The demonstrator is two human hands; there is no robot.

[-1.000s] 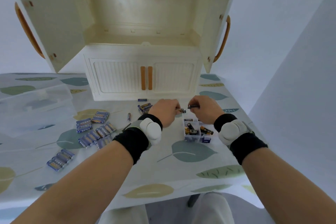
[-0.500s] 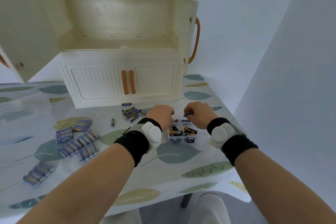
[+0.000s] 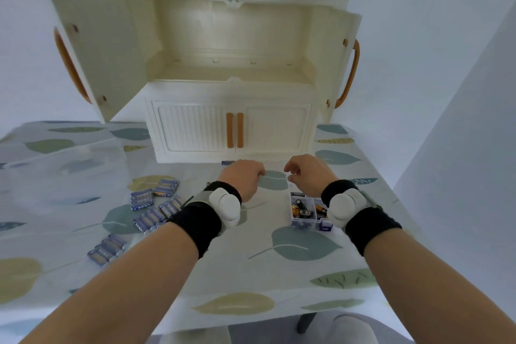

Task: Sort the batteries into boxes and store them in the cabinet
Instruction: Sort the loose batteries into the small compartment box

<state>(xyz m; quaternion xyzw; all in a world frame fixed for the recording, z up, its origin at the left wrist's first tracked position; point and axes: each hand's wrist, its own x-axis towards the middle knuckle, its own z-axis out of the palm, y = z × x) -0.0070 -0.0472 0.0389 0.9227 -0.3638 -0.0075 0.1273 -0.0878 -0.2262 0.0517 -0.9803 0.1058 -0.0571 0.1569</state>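
Clear box (image 3: 303, 222) w/ batteries by right hand (image 3: 310, 174)

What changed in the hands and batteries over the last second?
The right hand let go of the battery it pinched and now hangs open above the small clear box. The left hand moved left, away from the box, towards the loose batteries. The blue battery packs and open cabinet stayed put.
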